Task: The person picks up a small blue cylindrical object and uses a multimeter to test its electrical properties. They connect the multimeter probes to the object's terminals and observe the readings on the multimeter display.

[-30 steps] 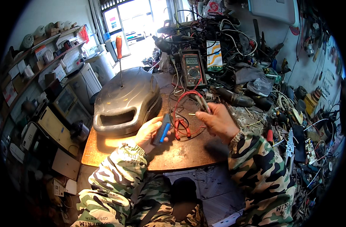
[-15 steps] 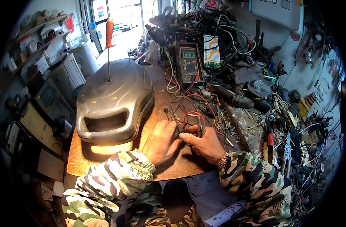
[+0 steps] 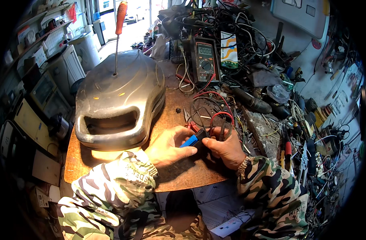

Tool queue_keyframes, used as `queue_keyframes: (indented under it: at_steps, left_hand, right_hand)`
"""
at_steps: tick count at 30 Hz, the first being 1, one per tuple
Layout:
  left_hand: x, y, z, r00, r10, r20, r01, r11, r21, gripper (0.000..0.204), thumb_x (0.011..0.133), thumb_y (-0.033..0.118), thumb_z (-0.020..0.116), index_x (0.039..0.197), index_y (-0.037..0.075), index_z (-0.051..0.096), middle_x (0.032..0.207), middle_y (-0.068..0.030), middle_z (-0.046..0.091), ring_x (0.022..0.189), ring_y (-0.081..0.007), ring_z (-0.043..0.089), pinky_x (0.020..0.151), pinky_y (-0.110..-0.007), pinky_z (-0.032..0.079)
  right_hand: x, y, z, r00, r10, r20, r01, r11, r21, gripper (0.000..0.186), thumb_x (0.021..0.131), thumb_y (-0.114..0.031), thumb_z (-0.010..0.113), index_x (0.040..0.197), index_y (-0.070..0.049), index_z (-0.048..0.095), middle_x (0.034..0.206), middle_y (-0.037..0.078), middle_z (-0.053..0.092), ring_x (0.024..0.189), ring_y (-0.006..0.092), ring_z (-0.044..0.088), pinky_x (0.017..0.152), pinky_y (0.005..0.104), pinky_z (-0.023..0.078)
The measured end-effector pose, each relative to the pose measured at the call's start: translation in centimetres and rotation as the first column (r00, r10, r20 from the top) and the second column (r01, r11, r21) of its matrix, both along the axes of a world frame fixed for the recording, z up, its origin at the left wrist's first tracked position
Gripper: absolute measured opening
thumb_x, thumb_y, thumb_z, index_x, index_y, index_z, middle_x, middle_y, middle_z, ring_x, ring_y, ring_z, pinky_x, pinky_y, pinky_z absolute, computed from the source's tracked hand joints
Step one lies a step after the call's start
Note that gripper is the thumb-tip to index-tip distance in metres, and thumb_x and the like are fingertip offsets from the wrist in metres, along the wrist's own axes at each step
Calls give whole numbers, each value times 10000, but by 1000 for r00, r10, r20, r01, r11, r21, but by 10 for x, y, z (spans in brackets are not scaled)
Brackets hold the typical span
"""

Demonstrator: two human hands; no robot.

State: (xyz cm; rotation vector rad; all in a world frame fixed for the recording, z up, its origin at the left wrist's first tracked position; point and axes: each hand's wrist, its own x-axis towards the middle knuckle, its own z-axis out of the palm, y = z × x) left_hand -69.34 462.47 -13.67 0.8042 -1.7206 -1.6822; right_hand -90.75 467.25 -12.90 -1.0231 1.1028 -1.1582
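Observation:
A small blue-and-black piece (image 3: 191, 141), whose kind I cannot make out, lies between the thumb and fingers of my left hand (image 3: 167, 149). My right hand (image 3: 226, 151) is closed around dark test probes (image 3: 223, 131); its thumb and forefinger meet the black end of the blue piece. A red lead (image 3: 223, 114) loops from the probes toward the multimeter (image 3: 206, 60), which stands upright with its display lit. Just beyond my left fingers, pliers with red handles (image 3: 192, 126) rest on the wooden board. Part of the probes is hidden in my right palm.
On the left of the board (image 3: 179, 182) sits a large black moulded case (image 3: 119, 96) with a handle opening. An orange-handled screwdriver (image 3: 121, 20) stands upright in its top. Tangled cables (image 3: 215, 24), tools and scrap parts crowd the back and right.
My left hand has opened out somewhat, bringing the blue-and-black piece and the red pliers handles into sight. Both hands appear slightly farther right, and the whole view has shifted.

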Motion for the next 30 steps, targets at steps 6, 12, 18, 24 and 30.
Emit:
queue_keyframes:
  at_steps: [6,12,18,24,30]
  left_hand:
    - [0,0,3,992,28,119,-34,998,53,329,879,162,766,1145,5,652,975,-24,675,877,-85,610,798,-245,499]
    - [5,-2,5,985,19,174,-41,991,127,319,941,241,697,1133,-12,669,915,-24,686,855,-72,612,731,-229,509]
    - [6,-7,3,965,131,-228,-51,943,328,411,986,309,615,1268,14,561,1104,-98,663,975,-183,667,799,-311,555]
    - [8,-7,6,931,155,-331,-10,916,401,444,992,358,585,1286,31,528,1151,-126,657,986,-219,674,815,-353,574]
    - [5,-9,4,909,104,-404,70,916,395,416,989,252,587,1290,-20,494,1179,-168,630,1006,-320,677,849,-358,581]
  right_hand:
    - [-6,-3,-1,1000,23,-22,-23,1000,3,247,821,-134,782,990,0,661,723,-22,601,523,44,503,445,201,372]
    - [-3,-1,-4,999,-15,-42,13,999,-48,182,862,-145,726,935,-22,614,672,-36,522,491,46,434,431,227,326]
    - [-6,-3,0,1000,0,23,0,1000,16,172,873,-149,698,832,-76,547,636,-37,464,450,63,393,409,237,288]
    - [-16,-10,4,994,-89,-67,92,994,55,186,871,-161,710,872,-47,563,625,-35,479,446,55,413,389,233,282]
    - [-34,-23,18,968,-237,-79,235,971,-38,132,920,-136,658,857,-53,577,682,-19,520,474,58,446,392,227,307]
